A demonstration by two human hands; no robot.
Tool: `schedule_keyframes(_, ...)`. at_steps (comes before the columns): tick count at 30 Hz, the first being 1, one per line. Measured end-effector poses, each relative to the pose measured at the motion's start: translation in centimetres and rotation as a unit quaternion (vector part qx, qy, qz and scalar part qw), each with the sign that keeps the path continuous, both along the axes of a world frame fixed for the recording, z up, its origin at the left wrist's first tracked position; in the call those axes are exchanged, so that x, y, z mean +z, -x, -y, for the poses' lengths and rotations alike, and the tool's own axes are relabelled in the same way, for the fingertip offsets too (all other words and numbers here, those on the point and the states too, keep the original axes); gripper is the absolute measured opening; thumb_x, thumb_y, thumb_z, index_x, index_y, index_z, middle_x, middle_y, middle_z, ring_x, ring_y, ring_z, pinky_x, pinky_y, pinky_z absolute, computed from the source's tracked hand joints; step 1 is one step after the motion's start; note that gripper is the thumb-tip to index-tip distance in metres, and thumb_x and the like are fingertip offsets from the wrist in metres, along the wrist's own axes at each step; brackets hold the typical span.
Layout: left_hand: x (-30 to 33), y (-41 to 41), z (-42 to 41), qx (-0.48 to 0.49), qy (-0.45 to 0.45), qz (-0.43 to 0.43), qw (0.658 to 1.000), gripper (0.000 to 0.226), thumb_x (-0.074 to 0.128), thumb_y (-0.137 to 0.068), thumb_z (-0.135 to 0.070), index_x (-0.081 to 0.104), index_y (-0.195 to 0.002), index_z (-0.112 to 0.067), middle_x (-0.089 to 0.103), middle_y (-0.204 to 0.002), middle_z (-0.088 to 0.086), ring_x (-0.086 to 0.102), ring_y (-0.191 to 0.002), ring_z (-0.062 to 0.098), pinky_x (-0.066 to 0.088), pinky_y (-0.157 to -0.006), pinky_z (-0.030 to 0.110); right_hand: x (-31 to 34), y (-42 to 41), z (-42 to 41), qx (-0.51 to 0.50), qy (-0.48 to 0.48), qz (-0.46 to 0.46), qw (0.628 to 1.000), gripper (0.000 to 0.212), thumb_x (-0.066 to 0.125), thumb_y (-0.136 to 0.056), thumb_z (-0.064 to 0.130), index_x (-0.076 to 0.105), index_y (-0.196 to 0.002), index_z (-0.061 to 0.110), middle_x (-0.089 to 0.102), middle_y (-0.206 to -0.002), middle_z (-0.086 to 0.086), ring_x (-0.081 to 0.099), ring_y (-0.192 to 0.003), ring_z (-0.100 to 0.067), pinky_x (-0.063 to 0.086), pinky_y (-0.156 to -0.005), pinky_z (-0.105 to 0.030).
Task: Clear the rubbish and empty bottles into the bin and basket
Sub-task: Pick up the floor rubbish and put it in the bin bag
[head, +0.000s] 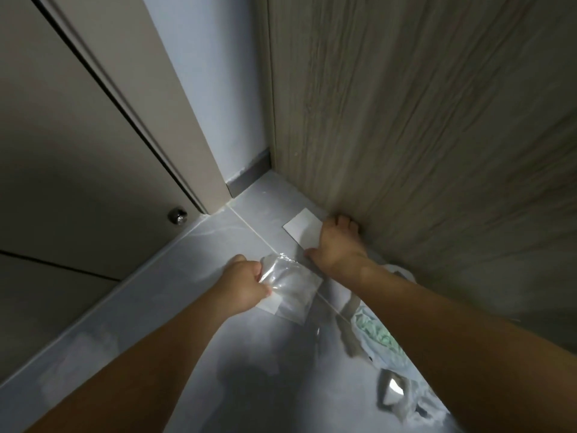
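Left hand [246, 284] pinches a clear plastic wrapper [288, 287] by its near edge, held just over the grey floor [187, 307] tiles. Right hand [335, 245] is down on the floor in the corner by the wood-grain panel [421, 120], fingers spread and pressing the near end of a white paper slip [302, 228]; can't tell if it's actually gripping it. A crumpled plastic bag [379, 337] with green contents lies under the right forearm, beside the panel.

Right hand [335, 242] hides white paper's [301, 228] near edge; plastic bag [379, 339] blurred.
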State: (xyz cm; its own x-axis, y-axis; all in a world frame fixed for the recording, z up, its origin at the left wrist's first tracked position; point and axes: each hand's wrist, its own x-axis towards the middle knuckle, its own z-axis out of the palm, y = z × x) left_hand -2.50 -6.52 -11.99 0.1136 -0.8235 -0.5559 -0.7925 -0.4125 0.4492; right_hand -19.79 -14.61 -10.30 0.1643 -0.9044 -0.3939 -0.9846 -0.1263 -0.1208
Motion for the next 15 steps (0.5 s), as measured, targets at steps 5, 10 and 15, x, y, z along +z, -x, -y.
schedule_keyframes(5, -0.1, 0.0, -0.2, 0.023, 0.013, -0.033, 0.999, 0.033, 0.074, -0.076, -0.015, 0.045, -0.062, -0.018, 0.043, -0.093, 0.004, 0.049, -0.074, 0.018, 0.038, -0.067, 0.022, 0.8, 0.1, 0.1, -0.034, -0.021, 0.103, 0.994, 0.031, 0.056, -0.090, 0.022, 0.053, -0.116, 0.005, 0.061, -0.120, -0.015, 0.059, -0.111, -0.032, 0.048, -0.090, -0.035)
schedule_keyframes(10, 0.9, 0.3, -0.6, 0.083, 0.058, -0.058, 0.993, 0.034, 0.075, -0.077, -0.014, 0.045, -0.095, -0.018, 0.048, -0.085, -0.002, 0.052, -0.077, 0.016, 0.037, -0.059, 0.023, 3.2, 1.4, -1.0, -0.060, -0.023, 0.144, 0.988, 0.027, 0.046, -0.095, 0.021, 0.055, -0.114, 0.004, 0.063, -0.115, -0.019, 0.060, -0.107, -0.035, 0.048, -0.087, -0.036)
schedule_keyframes(15, 1.6, 1.5, -2.5, 0.086, 0.131, 0.034, 0.987, 0.044, 0.066, -0.085, -0.015, 0.038, -0.120, -0.018, 0.063, -0.105, 0.008, 0.064, -0.094, 0.035, 0.049, -0.072, 0.034, 6.0, 3.7, -2.2, -0.075, -0.024, 0.171, 0.982, 0.032, 0.045, -0.095, 0.024, 0.057, -0.121, 0.008, 0.063, -0.119, -0.016, 0.060, -0.108, -0.034, 0.051, -0.089, -0.038)
